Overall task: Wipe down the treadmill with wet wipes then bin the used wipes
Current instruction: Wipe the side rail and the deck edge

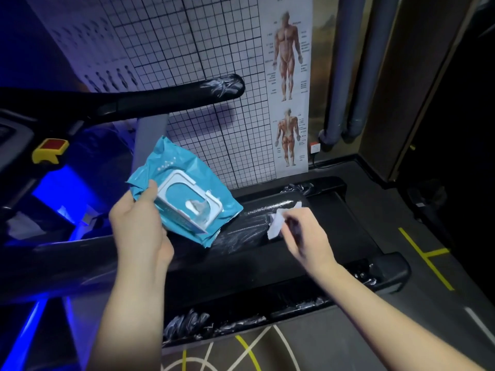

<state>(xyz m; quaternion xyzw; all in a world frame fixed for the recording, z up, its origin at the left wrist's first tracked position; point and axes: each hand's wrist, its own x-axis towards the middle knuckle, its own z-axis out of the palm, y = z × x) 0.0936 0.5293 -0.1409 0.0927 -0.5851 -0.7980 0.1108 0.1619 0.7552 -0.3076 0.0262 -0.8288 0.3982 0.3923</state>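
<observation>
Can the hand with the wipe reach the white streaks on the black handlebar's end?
Probably yes. The right hand pinches the wipe low over the treadmill, and nothing stands between it and the handlebar end above; the left hand holds the pack aside.

No text legible in this view.
- Muscle poster (288, 84), on wall: front and back figures flanked by columns of small caption lines; characters too small and blurred to read.
- Grid chart (209, 49), on wall beside poster: ruled squares, with rows of dark silhouettes at left; markings unreadable.
- Wipes pack (184, 194): teal wrapper with white dot motif; side printing blurred.
- Floor (428, 258): yellow and white painted lines, no characters.
</observation>
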